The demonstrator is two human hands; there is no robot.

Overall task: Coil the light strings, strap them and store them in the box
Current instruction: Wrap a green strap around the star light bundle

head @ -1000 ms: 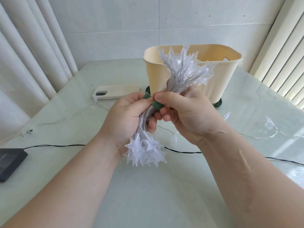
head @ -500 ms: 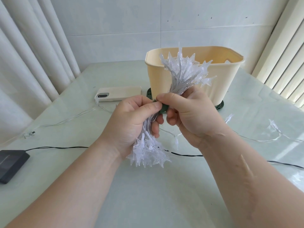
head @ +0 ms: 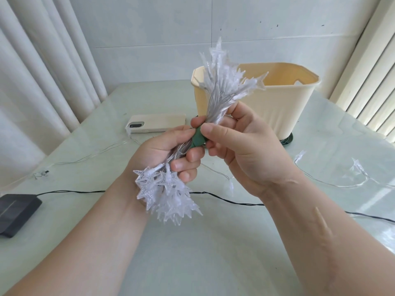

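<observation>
Bundle (head: pixel 224 86) is lifted higher before box (head: pixel 277 107) than a second ago; left hand (head: pixel 164 154) grips wires, right hand (head: pixel 245 146) pinches green strap (head: pixel 197 141), so strapping is likely near done.

Lights (head: pixel 224 82) are hidden mid-length inside the left grip (head: pixel 164 152); strap (head: pixel 197 140) half covered by the right grip (head: pixel 245 150). Pack (head: pixel 17 210) at 9 o'clock cut off by the edge; box (head: pixel 277 107) floor unseen.

The star lights (head: pixel 168 195) in the left hand (head: pixel 162 154) are clear and frosted white on silvery wire; the strap (head: pixel 197 139) at the right hand (head: pixel 245 150) is dark green. Behind the hands the box (head: pixel 277 107) and the phone (head: pixel 158 126) are plain cream, and under them a black cable (head: pixel 224 200) crosses the pale green, faintly marbled table (head: pixel 192 253).
</observation>
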